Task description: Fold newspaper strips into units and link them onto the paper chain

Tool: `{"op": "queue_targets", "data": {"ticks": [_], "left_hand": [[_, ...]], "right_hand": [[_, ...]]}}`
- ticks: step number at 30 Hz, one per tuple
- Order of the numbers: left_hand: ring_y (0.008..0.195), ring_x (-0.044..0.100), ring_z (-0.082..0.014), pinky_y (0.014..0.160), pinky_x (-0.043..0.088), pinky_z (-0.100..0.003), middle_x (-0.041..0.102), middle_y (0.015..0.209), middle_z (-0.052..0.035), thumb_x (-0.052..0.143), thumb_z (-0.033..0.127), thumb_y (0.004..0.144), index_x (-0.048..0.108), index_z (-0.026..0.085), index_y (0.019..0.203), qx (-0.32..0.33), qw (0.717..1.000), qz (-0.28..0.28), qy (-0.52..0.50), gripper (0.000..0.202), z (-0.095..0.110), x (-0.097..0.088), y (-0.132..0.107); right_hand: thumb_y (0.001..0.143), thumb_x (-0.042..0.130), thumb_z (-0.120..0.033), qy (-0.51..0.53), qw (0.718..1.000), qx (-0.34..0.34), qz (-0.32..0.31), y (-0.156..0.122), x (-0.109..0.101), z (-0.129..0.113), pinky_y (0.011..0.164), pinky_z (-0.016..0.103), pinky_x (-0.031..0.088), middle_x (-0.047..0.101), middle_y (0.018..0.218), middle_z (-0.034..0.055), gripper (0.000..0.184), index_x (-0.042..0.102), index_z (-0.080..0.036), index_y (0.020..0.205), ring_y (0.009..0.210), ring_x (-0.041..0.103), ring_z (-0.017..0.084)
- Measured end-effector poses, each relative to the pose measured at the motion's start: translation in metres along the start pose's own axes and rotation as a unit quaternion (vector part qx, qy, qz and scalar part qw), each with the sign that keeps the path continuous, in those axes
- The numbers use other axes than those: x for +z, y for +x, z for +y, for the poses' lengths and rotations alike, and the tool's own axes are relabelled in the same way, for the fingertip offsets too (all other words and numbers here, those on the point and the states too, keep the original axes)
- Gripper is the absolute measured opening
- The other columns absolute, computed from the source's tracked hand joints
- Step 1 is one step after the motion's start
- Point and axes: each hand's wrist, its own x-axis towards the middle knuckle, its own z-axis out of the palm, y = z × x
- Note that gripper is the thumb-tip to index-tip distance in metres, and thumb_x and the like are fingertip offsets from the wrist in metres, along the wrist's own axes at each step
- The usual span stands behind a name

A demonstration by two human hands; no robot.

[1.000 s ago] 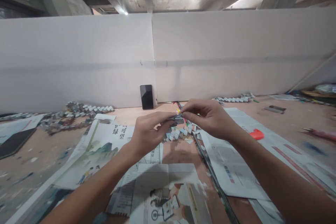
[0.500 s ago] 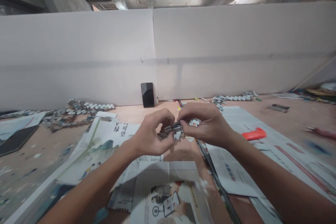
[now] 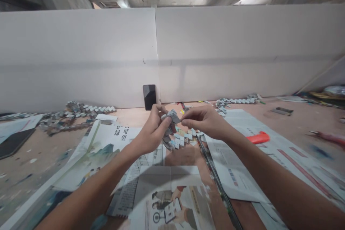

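A zigzag chain of folded paper, grey and white, hangs from my left hand and curves onto the table to the right. My left hand is closed on the end of this chain, thumb on top. At the tip of that end, my right hand pinches with thumb and forefinger; the bit between its fingertips looks like the edge of the folded paper. Under my forearms lie printed newspaper sheets.
A black phone leans upright against the white partition. More folded-paper chains lie at the back left, others at the back right. A red-handled cutter rests on newspaper at right, with a red pointed tool beyond.
Both hands have turned the chain's end upward, so its folded tip now shows above my left thumb. My right fingers have shifted from over the piece to its right side.
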Motion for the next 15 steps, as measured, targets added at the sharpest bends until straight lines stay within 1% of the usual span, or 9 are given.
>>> {"op": "queue_targets", "data": {"ticks": [3, 6, 9, 11, 15], "left_hand": [[0.069, 0.056, -0.0108, 0.055, 0.048, -0.023, 0.055, 0.079, -0.0003, 0.037, 0.034, 0.095, 0.025, 0.023, 0.091, 0.004, 1.000, -0.003, 0.003, 0.017, -0.001, 0.000, -0.001], [0.068, 0.055, -0.0108, 0.055, 0.047, -0.024, 0.053, 0.079, 0.0000, 0.037, 0.037, 0.095, 0.025, 0.023, 0.093, -0.004, 1.000, 0.000, -0.017, 0.019, -0.002, -0.001, -0.002], [0.066, 0.054, -0.0098, 0.056, 0.047, -0.024, 0.051, 0.079, 0.0011, 0.038, 0.037, 0.095, 0.024, 0.023, 0.092, -0.021, 0.999, 0.000, -0.031, 0.020, -0.002, -0.003, -0.001], [0.066, 0.053, -0.0094, 0.056, 0.047, -0.024, 0.050, 0.079, 0.0014, 0.039, 0.037, 0.095, 0.023, 0.023, 0.092, -0.031, 0.999, -0.005, -0.037, 0.021, -0.001, -0.004, -0.002], [0.067, 0.052, -0.0092, 0.054, 0.046, -0.022, 0.049, 0.079, 0.0015, 0.040, 0.037, 0.094, 0.024, 0.023, 0.092, -0.042, 0.997, -0.018, -0.055, 0.022, 0.001, -0.003, -0.003]], "right_hand": [[0.078, 0.065, -0.034, -0.006, 1.000, -0.015, 0.022, 0.001, 0.007, 0.004, 0.050, 0.024, 0.042, 0.064, 0.065, 0.0026, 0.019, 0.070, -0.016, 0.078, 0.056, 0.054, 0.012], [0.084, 0.058, -0.032, -0.059, 0.996, -0.059, 0.044, 0.000, 0.017, 0.005, 0.054, 0.025, 0.041, 0.064, 0.067, 0.0024, 0.019, 0.067, -0.016, 0.077, 0.059, 0.053, 0.011], [0.086, 0.053, -0.024, -0.129, 0.979, -0.132, 0.083, -0.003, 0.025, 0.004, 0.057, 0.025, 0.040, 0.061, 0.069, 0.0016, 0.016, 0.063, -0.017, 0.077, 0.060, 0.050, 0.011], [0.086, 0.052, -0.019, -0.153, 0.967, -0.169, 0.115, -0.003, 0.030, 0.004, 0.058, 0.025, 0.039, 0.060, 0.070, 0.0014, 0.012, 0.060, -0.017, 0.078, 0.060, 0.048, 0.011], [0.086, 0.052, -0.016, -0.160, 0.955, -0.203, 0.147, -0.004, 0.037, 0.006, 0.062, 0.026, 0.042, 0.060, 0.074, 0.0028, 0.008, 0.058, -0.017, 0.081, 0.065, 0.052, 0.012]]}}
